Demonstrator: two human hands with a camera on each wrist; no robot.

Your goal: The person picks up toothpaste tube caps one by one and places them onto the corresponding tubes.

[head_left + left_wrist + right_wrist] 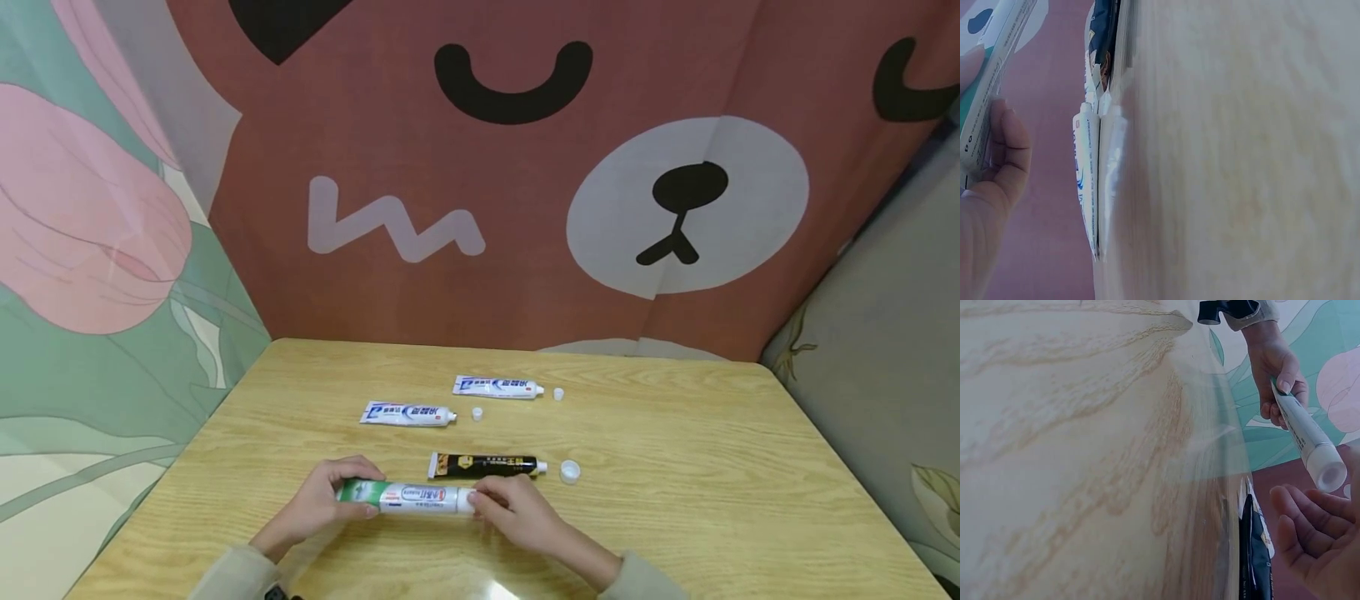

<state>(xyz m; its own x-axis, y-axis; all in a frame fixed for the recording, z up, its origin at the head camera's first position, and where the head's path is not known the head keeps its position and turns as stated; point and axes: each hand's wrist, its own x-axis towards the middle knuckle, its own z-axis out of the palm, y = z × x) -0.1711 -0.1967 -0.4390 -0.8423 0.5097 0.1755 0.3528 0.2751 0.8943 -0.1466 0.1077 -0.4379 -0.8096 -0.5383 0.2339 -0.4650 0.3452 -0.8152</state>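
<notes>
My left hand [318,502] grips the green end of a white and green toothpaste tube [420,497], holding it level above the table. Its white cap [1327,472] points toward my right hand [520,514]. Seen from the right wrist, the right hand's loosely bent fingers [1316,519] lie beside the cap with a gap. A black toothpaste tube [487,466] lies just beyond the held tube, its nozzle bare, with a white cap [570,472] to its right. Farther back lie two white and blue tubes, one nearer [407,414] and one farther [497,387], both uncapped.
Small white caps lie beside the nearer white tube [477,413] and the farther one [558,394]. All lie on a wood-grain table [712,483]. A brown curtain [525,275] with a bear print hangs along the back edge.
</notes>
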